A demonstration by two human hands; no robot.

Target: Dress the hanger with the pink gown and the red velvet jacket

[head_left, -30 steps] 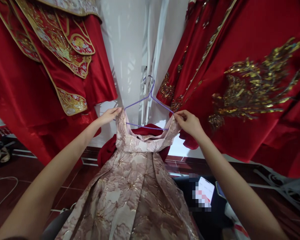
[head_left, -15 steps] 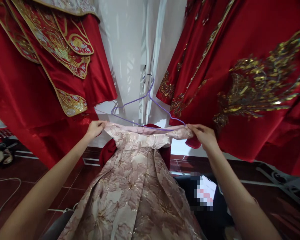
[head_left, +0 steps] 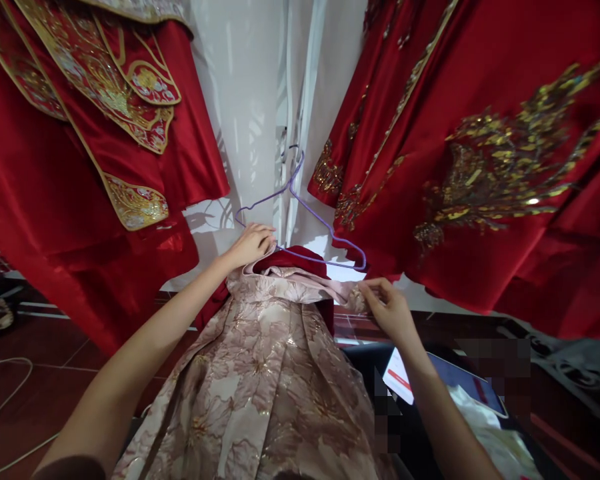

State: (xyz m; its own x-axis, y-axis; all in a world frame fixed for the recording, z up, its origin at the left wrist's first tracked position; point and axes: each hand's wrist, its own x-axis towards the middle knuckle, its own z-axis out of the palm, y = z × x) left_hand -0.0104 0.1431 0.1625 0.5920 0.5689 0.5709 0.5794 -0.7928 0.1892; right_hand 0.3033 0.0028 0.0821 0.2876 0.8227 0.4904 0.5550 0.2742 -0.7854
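Observation:
A pink floral brocade dress point(head_left: 265, 347) with gold threads stretches from the lower edge up to its open neckline. My left hand point(head_left: 253, 245) grips the neckline's left side, its fingers bent over the edge beside the bottom bar of a purple wire hanger point(head_left: 325, 223). On the other side, my right hand point(head_left: 389, 305) pinches the gathered right sleeve band between thumb and fingers, below the hanger's right corner. The hanger hangs behind the dress, in front of the white drape. Its lower left corner is hidden behind my left hand.
Red embroidered gowns hang at left point(head_left: 145, 153) and right point(head_left: 480, 267), before a white curtain point(head_left: 240, 100). At lower right lie a lit phone point(head_left: 399, 377) and a tablet point(head_left: 467, 380). A white cable point(head_left: 23, 393) crosses the tiled floor; shoes point(head_left: 0, 313) stand at far left.
My left hand has moved right and slightly up, folding the neckline inward. My right hand has lowered with the sleeve band, and the hanger's right corner now shows bare above it.

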